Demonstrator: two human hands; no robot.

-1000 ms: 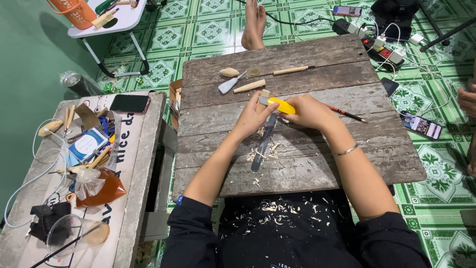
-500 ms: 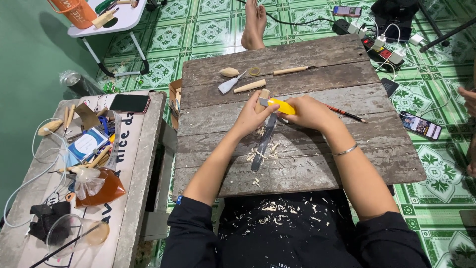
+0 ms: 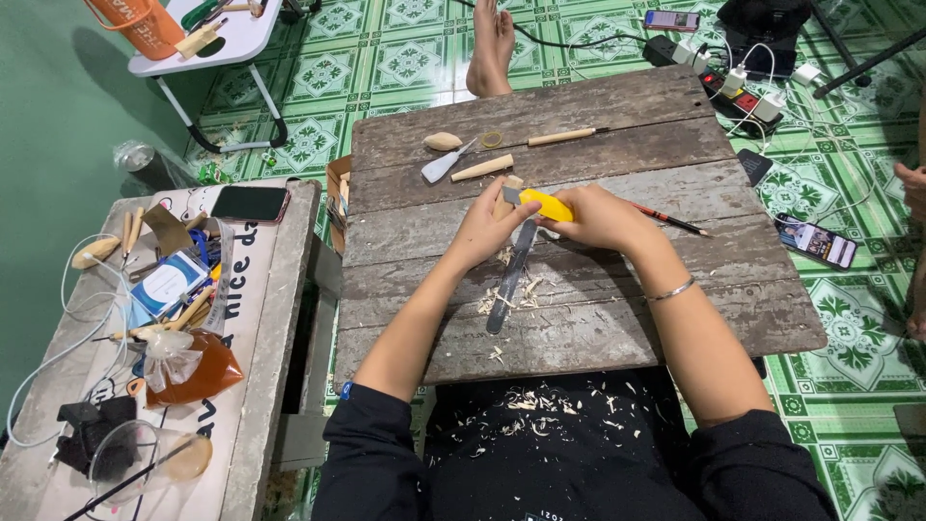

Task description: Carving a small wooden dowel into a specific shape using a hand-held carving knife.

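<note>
Right hand (image 3: 603, 217) grips the yellow knife (image 3: 546, 204), left hand (image 3: 487, 227) pinches a small wood piece (image 3: 508, 193) over the bench (image 3: 579, 328), so one slip could nick those left fingers sitting near the blade.

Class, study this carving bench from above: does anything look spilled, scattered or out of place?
Yes. Pale wood shavings lie scattered on the plank table under the left hand and right hand, which holds a yellow knife. More shavings have fallen onto the person's dark lap.
</note>
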